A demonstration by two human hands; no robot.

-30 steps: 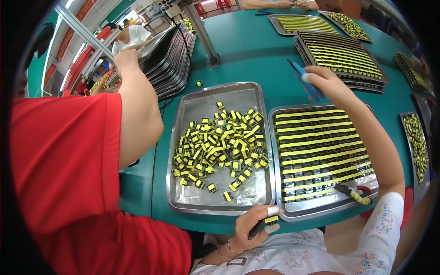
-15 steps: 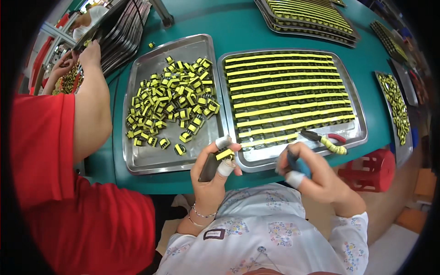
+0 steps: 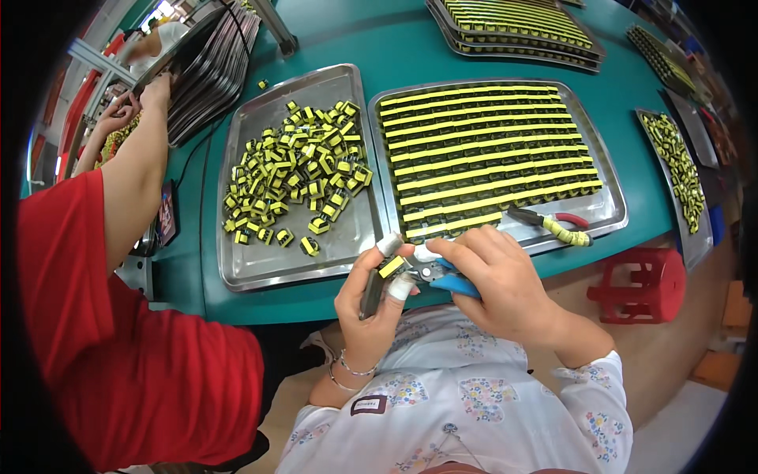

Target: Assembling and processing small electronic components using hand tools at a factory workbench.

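Observation:
My left hand [image 3: 365, 304] pinches a small yellow-taped transformer [image 3: 392, 267] between taped fingertips, with a dark flat block [image 3: 369, 297] also in its grip. My right hand [image 3: 505, 280] is closed around blue-handled cutters [image 3: 454, 284]. Their metal jaws reach the transformer's right side, by the left fingertips; the exact point of contact is hidden. Beyond my left hand, a metal tray [image 3: 339, 257] carries a loose heap of like transformers. Past my right hand, a second metal tray [image 3: 614, 209] holds them in neat rows.
Red-handled pliers [image 3: 564, 231] with yellow wrapping lie on the right tray's near edge. Stacked full trays [image 3: 521, 35] stand at the back. Another tray of parts [image 3: 679, 170] is at the right, above a red stool [image 3: 643, 286]. At left, a red-sleeved co-worker [image 3: 87, 261] reaches forward.
My right hand has moved left with the cutters, bringing their jaws up to the transformer. My left hand has tilted slightly and still holds the transformer and block.

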